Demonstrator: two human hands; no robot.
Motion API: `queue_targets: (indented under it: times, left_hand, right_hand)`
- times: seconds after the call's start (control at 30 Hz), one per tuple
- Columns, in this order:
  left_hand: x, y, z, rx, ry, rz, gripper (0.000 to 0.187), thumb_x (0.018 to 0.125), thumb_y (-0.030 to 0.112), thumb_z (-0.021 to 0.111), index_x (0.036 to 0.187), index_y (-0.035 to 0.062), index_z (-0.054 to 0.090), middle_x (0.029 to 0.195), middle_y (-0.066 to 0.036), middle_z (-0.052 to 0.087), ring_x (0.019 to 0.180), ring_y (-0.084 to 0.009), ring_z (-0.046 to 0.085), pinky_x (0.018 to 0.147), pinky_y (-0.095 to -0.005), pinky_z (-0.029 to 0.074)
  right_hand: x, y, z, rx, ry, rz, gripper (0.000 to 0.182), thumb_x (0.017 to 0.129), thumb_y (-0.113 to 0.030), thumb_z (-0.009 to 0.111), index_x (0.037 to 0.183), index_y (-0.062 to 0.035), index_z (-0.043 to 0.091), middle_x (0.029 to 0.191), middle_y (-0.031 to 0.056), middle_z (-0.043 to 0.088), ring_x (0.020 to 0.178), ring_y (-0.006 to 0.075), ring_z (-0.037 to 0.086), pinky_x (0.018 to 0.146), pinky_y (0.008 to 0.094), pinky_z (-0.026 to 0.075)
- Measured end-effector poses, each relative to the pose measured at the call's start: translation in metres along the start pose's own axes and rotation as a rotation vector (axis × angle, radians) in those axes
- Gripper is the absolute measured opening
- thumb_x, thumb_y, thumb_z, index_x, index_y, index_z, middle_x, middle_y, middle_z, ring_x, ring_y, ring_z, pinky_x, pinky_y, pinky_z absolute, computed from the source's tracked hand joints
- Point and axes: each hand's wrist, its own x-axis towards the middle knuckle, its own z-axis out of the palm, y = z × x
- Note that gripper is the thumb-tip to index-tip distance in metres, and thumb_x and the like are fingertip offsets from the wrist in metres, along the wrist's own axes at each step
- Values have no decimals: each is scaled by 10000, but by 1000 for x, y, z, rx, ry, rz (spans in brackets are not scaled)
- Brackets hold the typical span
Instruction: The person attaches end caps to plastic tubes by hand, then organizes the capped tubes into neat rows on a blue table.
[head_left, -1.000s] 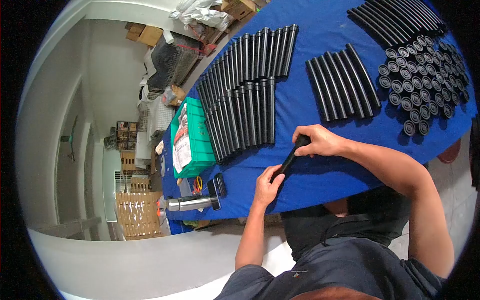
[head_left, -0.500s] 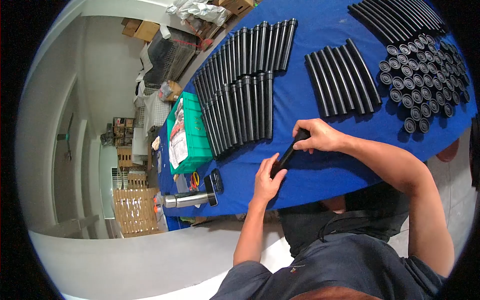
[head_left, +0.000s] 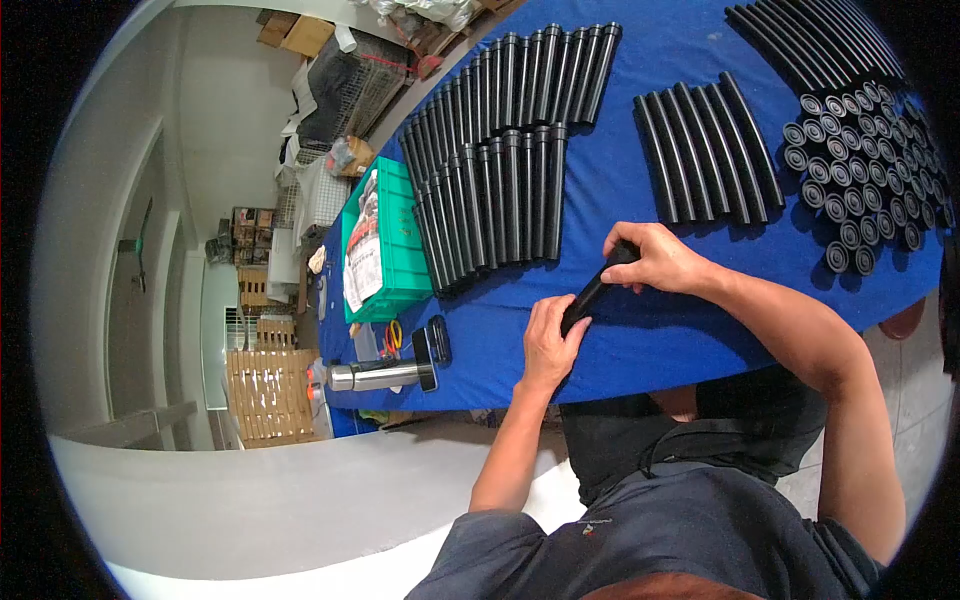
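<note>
A short black tube (head_left: pixel 594 296) is held at a slant between my two hands, above the blue cloth. My left hand (head_left: pixel 552 340) is wrapped round its lower end. Around its upper end, where a black cap-like piece shows, the fingers of my right hand (head_left: pixel 655 262) are closed. Beyond my hands, several plain black tubes (head_left: pixel 708 150) lie side by side. Two rows of black tubes with collared ends (head_left: pixel 500 160) are further left. At the right is a cluster of round black caps (head_left: pixel 860 170).
A green crate (head_left: pixel 405 240) with printed paper or bags in it stands at the left. Near it are a steel flask (head_left: pixel 380 376), a black phone-like object (head_left: pixel 438 342) and scissors with orange handles (head_left: pixel 394 336). More thin black tubes (head_left: pixel 810 40) lie at the back right.
The view has shifted, so the table items appear further right and slightly higher. Both hands still grip the tube, with little visible change in their hold.
</note>
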Motion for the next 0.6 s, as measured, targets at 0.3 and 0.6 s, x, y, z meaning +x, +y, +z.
queue_targets:
  times: [0.3, 0.6]
  left_hand:
    - [67, -35, -47, 175, 276, -162, 355, 869, 199, 754, 1107, -60, 701, 969, -215, 673, 889, -357, 672, 845, -415, 537]
    - [163, -122, -45, 448, 224, -273, 406, 892, 268, 694, 1148, -47, 701, 1060, -225, 686, 1012, -405, 662, 905, -478, 519]
  right_hand:
    - [0, 8, 4, 89, -6, 7, 728, 908, -393, 771, 1388, 66, 473, 967, 158, 688, 740, 180, 691, 578, 313, 568]
    - [-1, 2, 2, 28, -61, 38, 639, 929, -399, 744, 1309, 73, 541, 903, 151, 689, 720, 174, 677, 581, 305, 559]
